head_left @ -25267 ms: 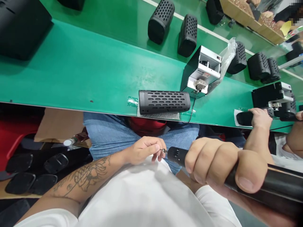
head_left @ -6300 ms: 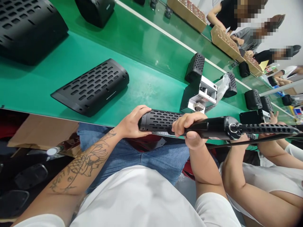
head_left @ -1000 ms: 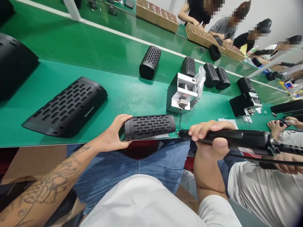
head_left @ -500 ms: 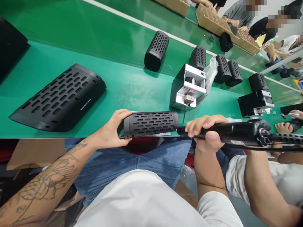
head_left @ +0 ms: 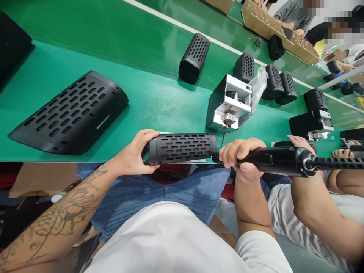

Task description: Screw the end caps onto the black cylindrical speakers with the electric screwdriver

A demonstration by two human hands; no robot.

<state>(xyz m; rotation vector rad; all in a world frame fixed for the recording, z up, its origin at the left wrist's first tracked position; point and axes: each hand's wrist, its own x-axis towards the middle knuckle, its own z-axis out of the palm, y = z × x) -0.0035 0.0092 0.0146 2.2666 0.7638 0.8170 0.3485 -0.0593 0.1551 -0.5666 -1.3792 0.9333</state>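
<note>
A black slotted casing (head_left: 183, 148) lies sideways, black screwdriver (head_left: 280, 161) endwise.

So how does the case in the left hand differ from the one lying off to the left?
The held case is gripped by the left hand; no hand touches the loose case.
The held case runs nearly along the edge of the table; the loose case lies slanted.
The loose case shows white lettering; none is visible on the held case.
Both are black with rows of slots.
</note>
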